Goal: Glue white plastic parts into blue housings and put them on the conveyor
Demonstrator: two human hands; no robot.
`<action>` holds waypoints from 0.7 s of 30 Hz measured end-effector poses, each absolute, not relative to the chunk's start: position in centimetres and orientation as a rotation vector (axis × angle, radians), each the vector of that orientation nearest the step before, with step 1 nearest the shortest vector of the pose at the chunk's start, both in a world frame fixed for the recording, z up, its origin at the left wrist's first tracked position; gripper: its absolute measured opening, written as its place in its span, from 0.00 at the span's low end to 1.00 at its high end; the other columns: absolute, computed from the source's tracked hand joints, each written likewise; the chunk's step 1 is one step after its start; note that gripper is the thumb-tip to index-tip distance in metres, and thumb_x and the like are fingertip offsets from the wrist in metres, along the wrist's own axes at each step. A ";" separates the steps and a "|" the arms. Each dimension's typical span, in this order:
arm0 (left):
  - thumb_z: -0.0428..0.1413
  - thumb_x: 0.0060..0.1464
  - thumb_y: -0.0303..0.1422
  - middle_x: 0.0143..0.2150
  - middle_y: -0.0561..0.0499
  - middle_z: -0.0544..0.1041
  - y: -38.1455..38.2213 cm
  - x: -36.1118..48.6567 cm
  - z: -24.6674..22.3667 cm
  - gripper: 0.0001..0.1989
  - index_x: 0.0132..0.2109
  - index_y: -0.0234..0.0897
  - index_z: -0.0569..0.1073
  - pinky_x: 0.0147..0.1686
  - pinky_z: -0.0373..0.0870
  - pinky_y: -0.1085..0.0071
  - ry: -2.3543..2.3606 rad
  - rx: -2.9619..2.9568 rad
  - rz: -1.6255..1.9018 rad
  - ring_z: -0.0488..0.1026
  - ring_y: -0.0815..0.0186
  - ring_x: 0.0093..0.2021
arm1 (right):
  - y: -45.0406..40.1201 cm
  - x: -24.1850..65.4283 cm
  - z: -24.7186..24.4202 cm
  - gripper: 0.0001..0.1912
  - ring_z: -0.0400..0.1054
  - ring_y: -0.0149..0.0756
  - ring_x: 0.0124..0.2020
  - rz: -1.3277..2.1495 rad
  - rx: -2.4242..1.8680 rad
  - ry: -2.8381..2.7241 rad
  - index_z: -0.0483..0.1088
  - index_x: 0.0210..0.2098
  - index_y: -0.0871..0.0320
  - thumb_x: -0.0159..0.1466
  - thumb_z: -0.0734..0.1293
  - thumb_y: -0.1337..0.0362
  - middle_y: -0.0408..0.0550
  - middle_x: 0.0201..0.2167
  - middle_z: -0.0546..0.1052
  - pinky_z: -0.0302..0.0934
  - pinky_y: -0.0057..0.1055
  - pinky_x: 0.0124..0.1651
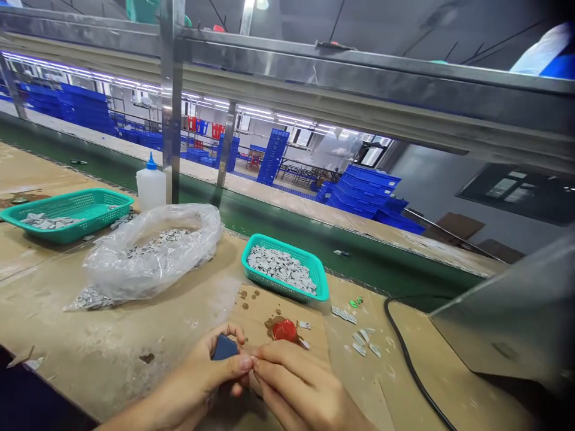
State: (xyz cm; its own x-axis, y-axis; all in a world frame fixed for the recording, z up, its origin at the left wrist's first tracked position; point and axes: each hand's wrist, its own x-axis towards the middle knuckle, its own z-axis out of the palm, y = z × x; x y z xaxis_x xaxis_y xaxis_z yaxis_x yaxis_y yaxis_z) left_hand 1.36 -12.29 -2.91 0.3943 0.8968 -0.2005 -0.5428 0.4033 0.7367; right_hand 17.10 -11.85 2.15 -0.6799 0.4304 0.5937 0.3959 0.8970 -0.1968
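Observation:
My left hand [211,365] is closed around a dark blue piece [224,348] at the bottom centre. The fingertips of my right hand [296,377] are pinched together and meet my left thumb; whatever sits between them is too small or hidden to make out. Just beyond my hands a red round item [284,330] lies on a brown cardboard sheet [314,311] with wet brown stains. A small pale part [304,325] rests to its right. Further back stands a green basket [321,281] full of small grey-white parts.
An open plastic bag [153,269] of small parts is at left, with a white bottle [151,188] and another green basket [67,230] behind. Several pale pieces [359,344] and a black cable [406,353] lie at right. A green conveyor belt [287,230] crosses behind.

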 end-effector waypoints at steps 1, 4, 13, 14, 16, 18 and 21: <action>0.59 0.42 0.32 0.22 0.57 0.64 -12.5 1.0 -3.1 0.14 0.35 0.36 0.62 0.17 0.50 0.83 0.678 0.621 0.987 0.59 0.78 0.21 | -11.8 17.6 2.1 0.10 0.69 0.31 0.33 0.062 -0.606 -2.361 0.70 0.34 0.61 0.57 0.60 0.76 0.49 0.31 0.74 0.65 0.24 0.37; 0.56 0.44 0.30 0.25 0.55 0.63 -12.5 -0.4 -3.4 0.12 0.38 0.35 0.64 0.14 0.44 0.83 0.759 0.598 1.026 0.55 0.78 0.20 | -11.1 20.0 2.0 0.08 0.70 0.31 0.31 0.054 -0.862 -2.172 0.71 0.31 0.59 0.56 0.62 0.74 0.46 0.29 0.76 0.66 0.24 0.34; 0.55 0.44 0.27 0.30 0.54 0.65 -10.4 -0.9 -0.8 0.21 0.48 0.41 0.64 0.29 0.62 0.78 0.840 0.804 0.925 0.65 0.74 0.28 | -9.6 22.5 -1.8 0.08 0.70 0.35 0.31 0.099 -1.179 -2.012 0.72 0.29 0.58 0.57 0.61 0.70 0.47 0.28 0.76 0.66 0.29 0.33; 0.56 0.44 0.28 0.31 0.53 0.65 -10.3 -0.4 -0.8 0.23 0.49 0.41 0.63 0.33 0.63 0.76 0.857 0.820 0.936 0.67 0.71 0.32 | -9.4 22.4 -2.0 0.08 0.70 0.35 0.31 0.096 -1.183 -2.013 0.72 0.29 0.58 0.57 0.60 0.71 0.47 0.28 0.76 0.66 0.29 0.33; 0.57 0.43 0.29 0.34 0.53 0.65 -10.2 0.2 -1.0 0.23 0.49 0.42 0.63 0.36 0.64 0.73 0.879 0.837 0.962 0.68 0.68 0.36 | -9.3 22.2 -2.2 0.09 0.70 0.35 0.31 0.095 -1.194 -2.030 0.72 0.30 0.59 0.57 0.60 0.72 0.47 0.28 0.76 0.65 0.29 0.33; 0.57 0.44 0.31 0.35 0.53 0.66 -10.1 0.4 -1.4 0.22 0.48 0.42 0.63 0.35 0.64 0.73 0.868 0.869 0.968 0.69 0.67 0.37 | -9.2 22.2 -2.3 0.09 0.69 0.35 0.31 0.093 -1.213 -2.043 0.71 0.30 0.60 0.57 0.59 0.73 0.48 0.28 0.76 0.65 0.30 0.34; 0.56 0.45 0.33 0.38 0.50 0.69 -9.8 0.2 -1.9 0.20 0.47 0.41 0.63 0.32 0.62 0.74 0.867 0.923 0.956 0.70 0.66 0.37 | -9.2 22.3 -2.5 0.09 0.69 0.35 0.31 0.097 -1.226 -2.053 0.71 0.30 0.60 0.58 0.59 0.73 0.48 0.28 0.75 0.65 0.30 0.34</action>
